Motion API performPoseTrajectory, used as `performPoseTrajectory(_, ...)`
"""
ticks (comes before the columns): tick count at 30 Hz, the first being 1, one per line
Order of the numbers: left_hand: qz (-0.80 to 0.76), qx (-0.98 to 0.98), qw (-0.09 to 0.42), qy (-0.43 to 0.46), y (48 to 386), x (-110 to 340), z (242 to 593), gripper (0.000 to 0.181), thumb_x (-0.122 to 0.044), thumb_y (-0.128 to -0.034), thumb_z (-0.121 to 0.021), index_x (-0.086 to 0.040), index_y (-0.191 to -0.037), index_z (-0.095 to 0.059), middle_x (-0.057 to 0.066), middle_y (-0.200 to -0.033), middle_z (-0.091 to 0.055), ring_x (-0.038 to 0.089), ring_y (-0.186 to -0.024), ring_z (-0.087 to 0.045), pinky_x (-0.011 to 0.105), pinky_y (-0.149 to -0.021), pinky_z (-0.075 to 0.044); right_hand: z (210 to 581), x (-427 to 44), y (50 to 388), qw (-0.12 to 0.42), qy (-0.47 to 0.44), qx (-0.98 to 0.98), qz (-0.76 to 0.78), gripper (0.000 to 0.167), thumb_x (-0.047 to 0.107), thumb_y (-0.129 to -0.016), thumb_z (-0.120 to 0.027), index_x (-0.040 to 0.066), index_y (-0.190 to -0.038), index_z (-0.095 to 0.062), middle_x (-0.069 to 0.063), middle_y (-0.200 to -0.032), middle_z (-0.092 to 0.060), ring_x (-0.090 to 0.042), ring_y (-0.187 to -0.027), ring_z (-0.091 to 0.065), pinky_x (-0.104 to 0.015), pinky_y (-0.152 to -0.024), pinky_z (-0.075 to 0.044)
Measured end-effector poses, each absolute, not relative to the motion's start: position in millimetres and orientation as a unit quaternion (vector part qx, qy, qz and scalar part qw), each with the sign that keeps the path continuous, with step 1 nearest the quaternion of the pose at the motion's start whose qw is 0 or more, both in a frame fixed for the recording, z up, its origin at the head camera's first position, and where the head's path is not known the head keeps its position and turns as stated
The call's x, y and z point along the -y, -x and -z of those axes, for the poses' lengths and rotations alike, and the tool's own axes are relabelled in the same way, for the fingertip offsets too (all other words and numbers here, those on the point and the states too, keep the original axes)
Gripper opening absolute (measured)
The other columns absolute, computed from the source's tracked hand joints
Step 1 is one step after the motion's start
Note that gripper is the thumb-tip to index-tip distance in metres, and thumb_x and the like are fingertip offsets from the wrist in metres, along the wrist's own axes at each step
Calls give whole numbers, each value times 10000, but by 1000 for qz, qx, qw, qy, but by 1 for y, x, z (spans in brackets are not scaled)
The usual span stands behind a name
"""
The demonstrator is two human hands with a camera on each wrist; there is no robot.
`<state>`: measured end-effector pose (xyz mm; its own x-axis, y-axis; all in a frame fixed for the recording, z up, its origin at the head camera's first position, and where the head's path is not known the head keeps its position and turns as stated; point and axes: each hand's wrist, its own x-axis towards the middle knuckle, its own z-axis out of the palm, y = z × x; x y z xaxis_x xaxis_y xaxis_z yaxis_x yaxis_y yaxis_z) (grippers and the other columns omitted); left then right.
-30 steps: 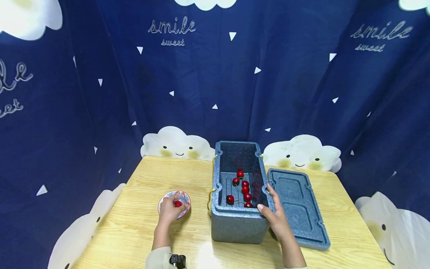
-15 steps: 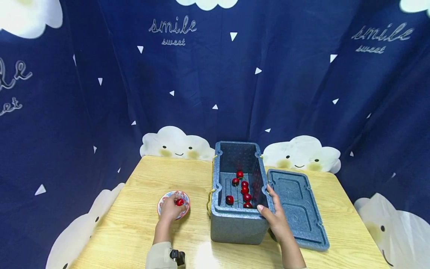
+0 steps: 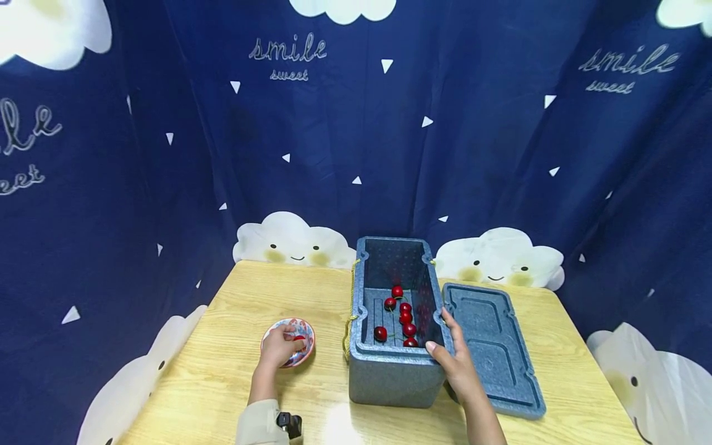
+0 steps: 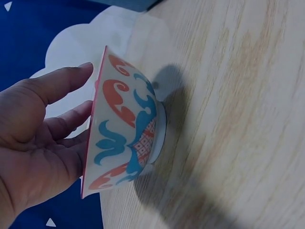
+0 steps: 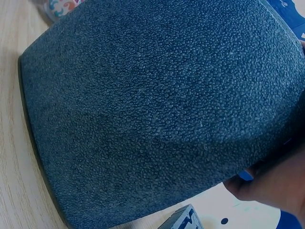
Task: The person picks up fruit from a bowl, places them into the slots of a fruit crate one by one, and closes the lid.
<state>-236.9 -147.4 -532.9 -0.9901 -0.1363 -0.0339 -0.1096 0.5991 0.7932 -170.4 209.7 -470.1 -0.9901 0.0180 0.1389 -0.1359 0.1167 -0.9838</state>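
My left hand (image 3: 278, 347) is over a small patterned bowl (image 3: 308, 355), its fingertips near a red cherry (image 3: 299, 339). In the left wrist view, the thumb and the extended fingers stand apart at the rim of the bowl (image 4: 126, 126); most of the bowl's inside is hidden there. My right hand (image 3: 458, 361) grips the near right corner of a tall blue-grey foam box (image 3: 392, 377), thumb on the rim. Several cherries (image 3: 409, 329), some with green stems, lie on the box floor. The box wall (image 5: 157, 109) fills most of the right wrist view.
A matching lid (image 3: 495, 352) lies flat on the wooden table (image 3: 317, 284), right of the box. Yellow rope (image 3: 347, 340) hangs along the box's left side. A dark blue curtain (image 3: 334, 142) with clouds and triangles stands behind and beside the table.
The left hand has shifted slightly left over the bowl, and the thumb now covers more of the cherry. The right hand stays on the box corner. The head view has tilted slightly.
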Motion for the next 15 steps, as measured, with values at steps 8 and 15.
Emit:
performPoseTrajectory(8,434,899,-12,-46,241,144,534,460,-149,-717,-774,36,-1098,-597,108,-869,-590,331,-873,-523,517,-843,-363,471,-210,171,59,-41,746,-663,710,113,-875,-577,170,-1481,-213,-136,-1515,-99,-357,-1342,-41,-663,-986,-52)
performPoseTrajectory(15,447,894,-11,-38,240,146,536,467,-52,-664,-771,36,-1088,-594,139,-907,-629,297,-848,-565,548,-928,-275,471,-209,171,58,-41,747,-661,709,116,-877,-579,164,-1481,-211,-128,-1514,-106,-356,-1347,-30,-666,-985,-47)
